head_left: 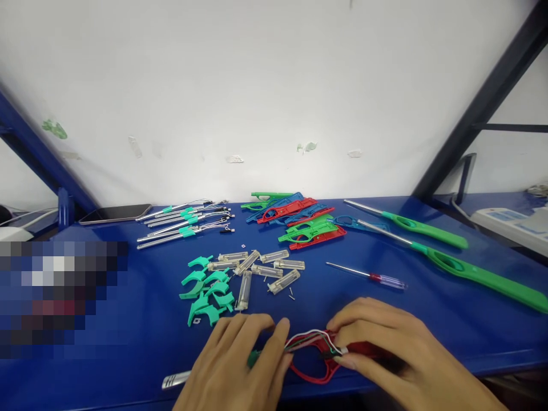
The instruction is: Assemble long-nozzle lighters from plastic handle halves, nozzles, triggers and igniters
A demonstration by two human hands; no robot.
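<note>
Near the table's front edge lies a red lighter handle half (317, 378) with a finger loop. My left hand (240, 359) is closed round a silver lighter tube (175, 379) with a green collar, at the handle's left end. White and dark wires (314, 332) run from there over the loop to a small black piece with a white end (342, 351). My right hand (394, 348) grips the handle half's right part, its thumb and fingers beside that black piece. My right palm hides the rest of the handle.
Further back are green trigger pieces (209, 314), clear fuel tanks (244, 290), wired silver tubes (162, 234) and coloured handle halves (310, 231). A screwdriver (387, 281) and two green lighters (479, 274) lie to the right. A phone (115, 213) rests back left.
</note>
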